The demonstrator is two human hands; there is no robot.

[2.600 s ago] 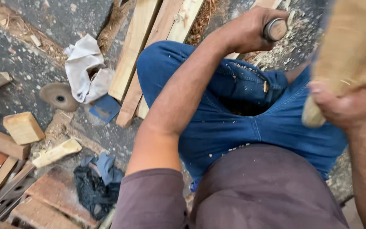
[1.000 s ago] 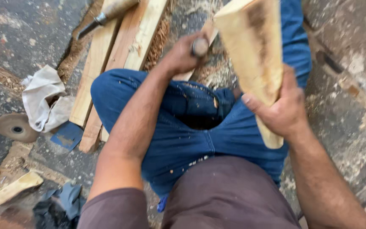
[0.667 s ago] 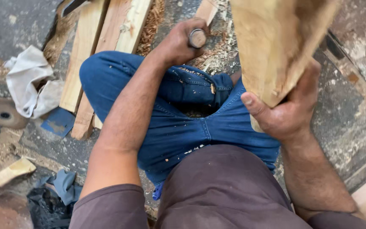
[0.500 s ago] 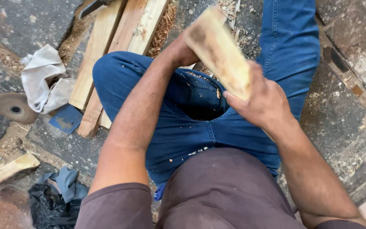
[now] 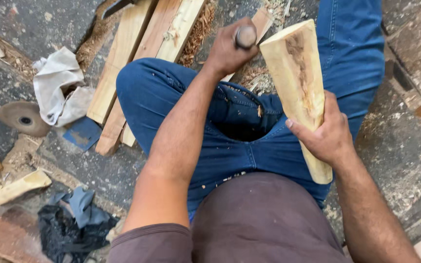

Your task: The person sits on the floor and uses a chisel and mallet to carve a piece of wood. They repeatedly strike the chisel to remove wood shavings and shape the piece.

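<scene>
Pale wood, split rough down one face, made up the block (image 5: pixel 298 92) that the right hand (image 5: pixel 325 134) gripped around its lower half, fingers wrapped behind it and the thumb across the front. The block stood nearly upright over the person's right thigh, its broad cut end uppermost and its narrower end pointing down past the hip. Just beside that top end, the left hand (image 5: pixel 227 48) was closed in a fist around a round tool handle (image 5: pixel 245 36), of which only the butt showed; the working end was hidden. The person sat on the floor (image 5: pixel 405 131) in blue jeans (image 5: pixel 230 151), the left knee bent up. Several long planks (image 5: pixel 137 63) lay side by side beyond that knee, with wood shavings (image 5: pixel 198 34) scattered next to them. Farther left lay a crumpled pale cloth (image 5: pixel 57 87), a worn grinding disc (image 5: pixel 24 118) and a small wooden offcut (image 5: pixel 15 187).
</scene>
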